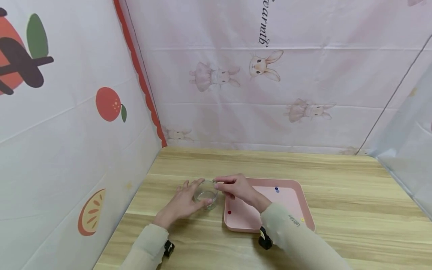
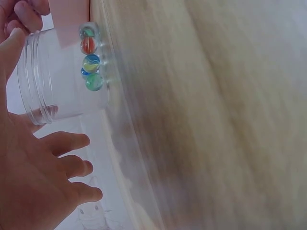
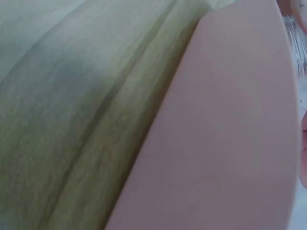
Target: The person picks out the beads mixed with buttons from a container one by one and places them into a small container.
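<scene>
A: Head view first: where is the jar?

B: Low in the frame, left of centre. The clear jar stands upright on the wooden counter, mouth up, just beside the left edge of the pink tray. The left hand lies against its left side with the thumb curled round the near wall and the fingers spread behind. The right hand reaches in from the tray side, fingertips bunched in a pinch at the rim; whether they hold anything I cannot tell.

A: So the jar sits between both hands?

B: Yes, the left cradles it and the right comes over its right rim. Three marbles lie loose on the tray: a blue marble at the far side, a red marble near the left edge, a yellow marble low right.

A: Left wrist view?

B: The jar fills the upper left, threaded mouth toward the hand, whose fingers are spread open beside it. Several coloured marbles rest at its bottom.

A: Right wrist view?

B: Mostly the tray over blurred counter; a sliver of the jar shows at the upper right edge.
</scene>
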Demonstrator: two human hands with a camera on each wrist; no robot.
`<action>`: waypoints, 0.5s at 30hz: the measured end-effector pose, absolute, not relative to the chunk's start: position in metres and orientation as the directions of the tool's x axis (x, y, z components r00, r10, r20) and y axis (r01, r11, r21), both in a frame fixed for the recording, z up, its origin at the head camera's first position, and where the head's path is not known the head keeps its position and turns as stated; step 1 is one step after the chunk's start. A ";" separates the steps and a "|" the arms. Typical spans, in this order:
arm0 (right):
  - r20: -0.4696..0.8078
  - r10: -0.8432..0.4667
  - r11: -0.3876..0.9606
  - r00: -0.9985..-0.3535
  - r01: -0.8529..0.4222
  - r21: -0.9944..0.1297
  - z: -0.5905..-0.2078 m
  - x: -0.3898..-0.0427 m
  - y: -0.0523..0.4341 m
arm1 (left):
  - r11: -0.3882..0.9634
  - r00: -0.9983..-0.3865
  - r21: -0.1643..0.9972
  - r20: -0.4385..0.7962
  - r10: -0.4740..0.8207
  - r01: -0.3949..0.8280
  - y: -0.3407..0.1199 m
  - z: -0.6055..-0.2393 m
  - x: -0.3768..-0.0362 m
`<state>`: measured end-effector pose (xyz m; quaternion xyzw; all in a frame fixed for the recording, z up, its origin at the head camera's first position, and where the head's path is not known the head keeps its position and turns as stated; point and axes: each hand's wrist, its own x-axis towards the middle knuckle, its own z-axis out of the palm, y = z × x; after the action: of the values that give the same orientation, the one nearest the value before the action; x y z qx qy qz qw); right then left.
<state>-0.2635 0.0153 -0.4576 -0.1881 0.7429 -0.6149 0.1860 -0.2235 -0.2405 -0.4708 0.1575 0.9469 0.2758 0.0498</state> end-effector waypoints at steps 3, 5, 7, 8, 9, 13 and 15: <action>-0.047 -0.512 0.179 -0.858 -0.053 -0.982 -0.458 -0.263 0.012 | 0.795 -0.944 0.540 -0.004 0.330 0.275 -0.241 -0.470 -0.224; -0.047 -0.519 0.183 -0.854 -0.057 -0.981 -0.458 -0.263 0.011 | 0.795 -0.944 0.540 -0.006 0.331 0.276 -0.241 -0.470 -0.223; -0.053 -0.522 0.189 -0.851 -0.055 -0.981 -0.458 -0.262 0.009 | 0.795 -0.943 0.540 -0.006 0.332 0.276 -0.241 -0.469 -0.223; -0.055 -0.522 0.192 -0.851 -0.054 -0.980 -0.457 -0.262 0.008 | 0.795 -0.943 0.540 -0.006 0.332 0.277 -0.241 -0.469 -0.223; -0.058 -0.522 0.192 -0.851 -0.051 -0.980 -0.456 -0.261 0.007 | 0.795 -0.943 0.539 -0.004 0.333 0.278 -0.241 -0.470 -0.223; -0.069 -0.520 0.188 -0.851 -0.035 -0.982 -0.455 -0.261 0.004 | 0.796 -0.944 0.539 -0.005 0.331 0.277 -0.241 -0.469 -0.222; -0.073 -0.522 0.185 -0.850 -0.029 -0.982 -0.454 -0.261 0.003 | 0.796 -0.944 0.540 -0.006 0.330 0.275 -0.241 -0.469 -0.222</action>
<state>-0.2610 0.0029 -0.4544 -0.1852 0.7428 -0.6110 0.2017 -0.2219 -0.2414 -0.4692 0.1597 0.9463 0.2767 0.0497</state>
